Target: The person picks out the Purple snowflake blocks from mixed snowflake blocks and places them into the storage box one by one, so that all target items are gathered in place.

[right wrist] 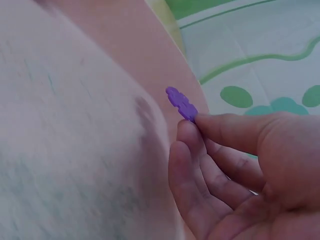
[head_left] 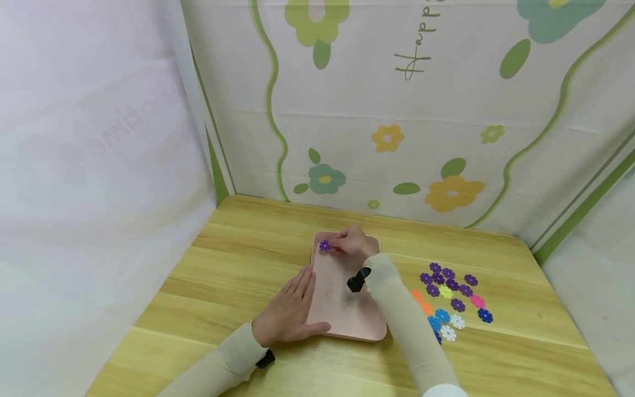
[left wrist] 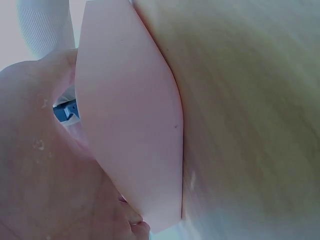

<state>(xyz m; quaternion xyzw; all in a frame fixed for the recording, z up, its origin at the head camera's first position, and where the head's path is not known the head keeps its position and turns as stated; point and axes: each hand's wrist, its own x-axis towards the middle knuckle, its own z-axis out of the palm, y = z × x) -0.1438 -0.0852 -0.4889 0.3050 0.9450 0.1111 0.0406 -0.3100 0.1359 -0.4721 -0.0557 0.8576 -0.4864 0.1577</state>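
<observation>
A shallow pink tray [head_left: 342,309] lies on the wooden table. Over its far left corner my right hand [head_left: 351,242] pinches a purple snowflake-shaped plastic disc [right wrist: 181,104] between thumb and fingertips. The right wrist view shows the disc tilted, above the tray floor. My left hand [head_left: 288,311] rests along the tray's near left side, fingers straight along the rim and thumb reaching over the near edge. In the left wrist view the tray's outer wall [left wrist: 135,110] fills the middle, with the left palm [left wrist: 40,150] against it.
To the tray's right lies a loose group of snowflake discs: several purple ones [head_left: 458,305], a yellow one [head_left: 446,291], a pink one [head_left: 478,301], orange [head_left: 425,307], blue [head_left: 485,315] and white [head_left: 448,332] ones. My right forearm overlaps some. Printed curtains [head_left: 347,110] stand behind and beside the table.
</observation>
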